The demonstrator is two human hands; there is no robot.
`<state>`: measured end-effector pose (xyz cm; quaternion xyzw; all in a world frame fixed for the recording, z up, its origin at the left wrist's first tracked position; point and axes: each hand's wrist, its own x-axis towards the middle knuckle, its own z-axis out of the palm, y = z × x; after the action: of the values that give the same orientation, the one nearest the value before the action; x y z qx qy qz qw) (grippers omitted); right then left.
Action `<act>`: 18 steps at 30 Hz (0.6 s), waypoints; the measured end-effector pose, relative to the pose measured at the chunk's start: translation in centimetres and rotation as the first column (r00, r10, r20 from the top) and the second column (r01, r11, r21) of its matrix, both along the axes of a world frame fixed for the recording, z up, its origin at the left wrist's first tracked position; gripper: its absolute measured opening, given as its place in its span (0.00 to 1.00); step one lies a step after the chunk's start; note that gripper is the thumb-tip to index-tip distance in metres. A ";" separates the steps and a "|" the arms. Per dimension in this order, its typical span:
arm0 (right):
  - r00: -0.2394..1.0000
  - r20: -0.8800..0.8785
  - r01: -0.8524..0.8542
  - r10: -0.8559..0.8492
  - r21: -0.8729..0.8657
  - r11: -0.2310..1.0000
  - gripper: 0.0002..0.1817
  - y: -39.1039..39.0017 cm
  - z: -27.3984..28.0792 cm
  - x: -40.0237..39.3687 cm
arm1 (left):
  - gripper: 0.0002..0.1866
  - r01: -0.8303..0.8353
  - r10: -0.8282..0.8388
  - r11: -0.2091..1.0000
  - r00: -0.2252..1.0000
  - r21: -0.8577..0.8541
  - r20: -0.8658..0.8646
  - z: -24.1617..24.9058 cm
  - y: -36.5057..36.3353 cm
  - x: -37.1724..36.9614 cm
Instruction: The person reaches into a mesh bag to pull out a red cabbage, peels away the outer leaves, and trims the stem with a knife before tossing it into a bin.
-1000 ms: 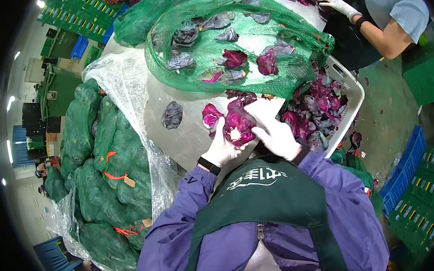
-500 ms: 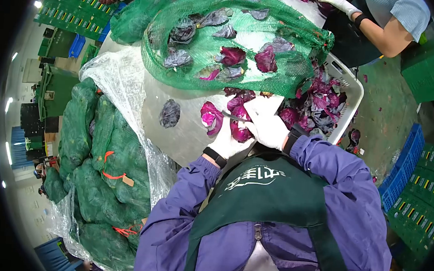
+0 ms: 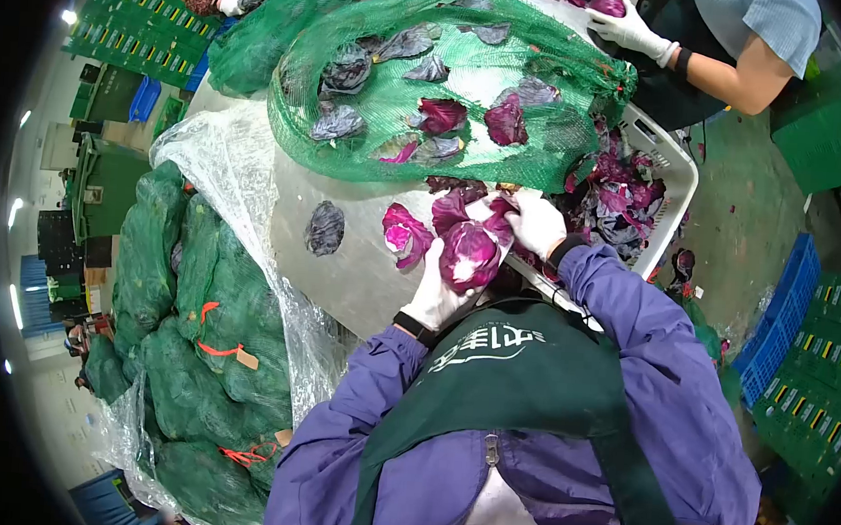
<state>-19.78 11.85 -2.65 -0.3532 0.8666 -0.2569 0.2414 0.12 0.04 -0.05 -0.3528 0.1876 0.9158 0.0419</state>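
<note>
My left hand [image 3: 435, 297], in a white glove, cups a red cabbage [image 3: 469, 254] from below and the left, its fingers wrapped round the side. Beyond the head, my gloved right hand [image 3: 538, 224] pinches a purple outer cabbage leaf [image 3: 496, 219] that stands away from it. Whether the right hand also holds a tool is hidden. Just left of the held cabbage lies a cut purple-and-white cabbage piece [image 3: 406, 236]. Farther left, a dark, dull cabbage [image 3: 325, 229] rests on the metal table [image 3: 300, 183].
A green mesh sack [image 3: 379, 159] with loose leaves spreads across the table. To its right stands a white crate [image 3: 683, 197] of trimmed leaves. Full net sacks [image 3: 213, 346] are piled on the left. Co-workers' gloved hands [image 3: 632, 30] are at the far side.
My right hand has moved up and away from the cabbage's near side, drawing a leaf outward. A dark blade seen earlier no longer shows. The cabbage has turned in my left hand.
</note>
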 end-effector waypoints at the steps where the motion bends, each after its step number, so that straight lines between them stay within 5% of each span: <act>1: 0.999 0.025 0.036 -0.037 0.036 0.999 0.19 0.7 -0.2 -0.6 | 0.39 -0.061 0.066 0.997 0.992 -0.050 0.104 1.6 0.4 -0.1; 4: 0.969 -0.022 0.242 -0.246 -0.121 0.963 0.15 3.4 -0.4 -3.0 | 0.43 -0.060 0.079 0.988 0.987 0.140 -0.137 3.5 -0.4 1.6; 5: 0.955 -0.076 0.267 -0.288 -0.208 0.941 0.22 4.6 -1.5 -4.1 | 0.44 -0.078 0.122 0.970 0.975 0.229 -0.185 3.2 -0.8 2.1; 7: 0.875 -0.203 0.396 -0.440 -0.221 0.891 0.33 6.0 -1.6 -5.0 | 0.44 -0.087 0.116 0.980 0.981 0.178 -0.156 3.3 -1.6 2.0; 9: 0.891 -0.145 0.389 -0.430 -0.244 0.888 0.36 5.6 3.3 -3.8 | 0.43 -0.047 0.047 0.998 0.999 0.032 -0.001 2.5 -2.5 1.5; 10: 0.905 -0.084 0.384 -0.418 -0.265 0.885 0.40 5.1 5.2 -2.9 | 0.41 0.119 -0.115 0.986 0.993 -0.118 0.040 2.6 -2.9 1.1; 11: 0.909 -0.253 0.198 -0.331 -0.434 0.879 0.38 4.4 3.6 -2.1 | 0.40 0.285 -0.267 0.923 0.958 -0.258 0.104 2.8 -3.4 0.6; 14: 0.980 0.139 -0.092 0.141 -0.311 0.946 0.25 2.8 7.6 2.4 | 0.41 0.455 -0.335 0.840 0.864 -0.297 0.376 2.3 -4.0 -0.7; 15: 0.980 0.094 -0.157 0.178 -0.190 0.969 0.25 2.2 5.0 4.0 | 0.42 0.499 -0.296 0.791 0.818 -0.353 0.493 2.2 -3.7 -1.1; 16: 0.992 -0.027 -0.121 0.120 -0.359 0.926 0.24 1.8 4.0 5.7 | 0.41 0.497 -0.258 0.757 0.823 -0.424 0.505 2.3 -3.3 -1.2; 18: 0.975 0.079 -0.195 0.209 -0.154 0.969 0.31 1.3 5.0 5.9 | 0.41 0.497 -0.222 0.718 0.828 -0.488 0.516 2.2 -2.8 -1.2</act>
<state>-13.90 13.11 2.36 -0.4437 0.7927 -0.3100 0.2805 -1.11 -2.73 2.19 -0.4915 0.5217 0.6813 0.1485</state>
